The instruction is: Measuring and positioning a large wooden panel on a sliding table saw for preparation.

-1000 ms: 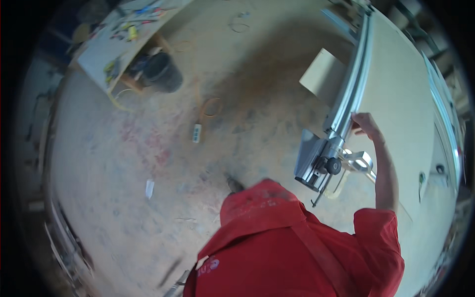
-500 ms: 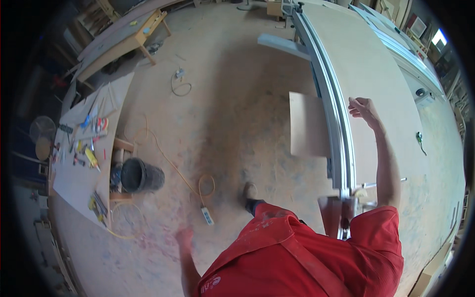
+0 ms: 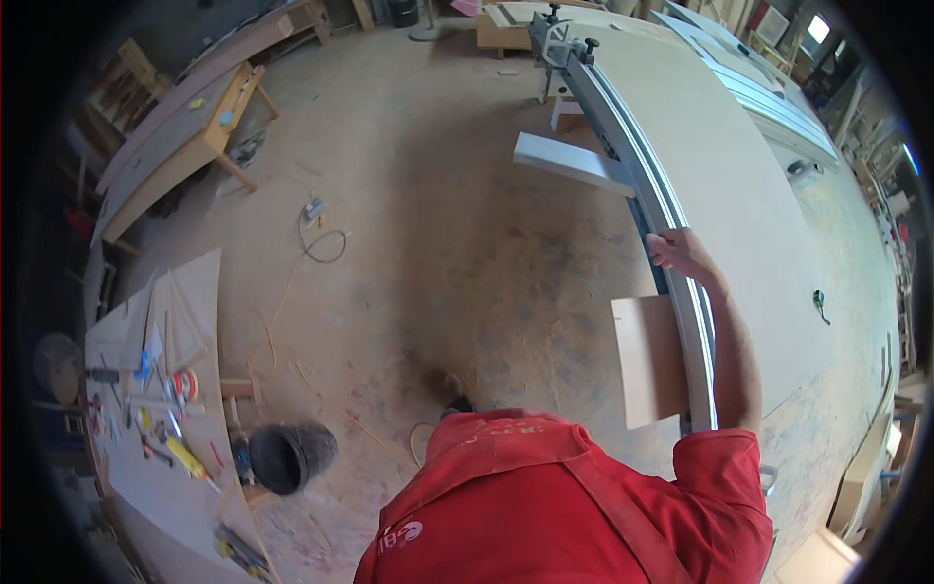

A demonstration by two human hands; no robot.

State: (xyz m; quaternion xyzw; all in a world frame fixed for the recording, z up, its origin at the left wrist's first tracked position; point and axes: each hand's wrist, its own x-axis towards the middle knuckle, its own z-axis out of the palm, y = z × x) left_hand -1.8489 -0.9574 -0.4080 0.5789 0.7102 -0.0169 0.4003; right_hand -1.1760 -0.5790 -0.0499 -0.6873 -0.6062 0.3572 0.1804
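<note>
My right hand (image 3: 673,251) is over the long metal rail (image 3: 637,146) that runs along the left edge of a large pale board (image 3: 725,185). Its fingers are curled into a loose fist, and nothing shows in them. Whether it touches the rail I cannot tell. Just nearer to me, a small tan panel (image 3: 647,362) juts out from the rail's left side. A grey metal support arm (image 3: 572,164) sticks out farther along. My left hand is out of the picture.
On the left, a worktable (image 3: 126,457) bears hand tools and offcuts, with a black bucket (image 3: 292,457) beside it. A cable (image 3: 326,248) lies on the dusty floor. Another wooden table (image 3: 199,146) stands at the far left. A tape measure (image 3: 820,304) lies right of my forearm.
I have moved forward along the rail, so tables and bucket sit lower in view. My right hand has shifted from above the board to over the rail. My left hand has left the picture.
</note>
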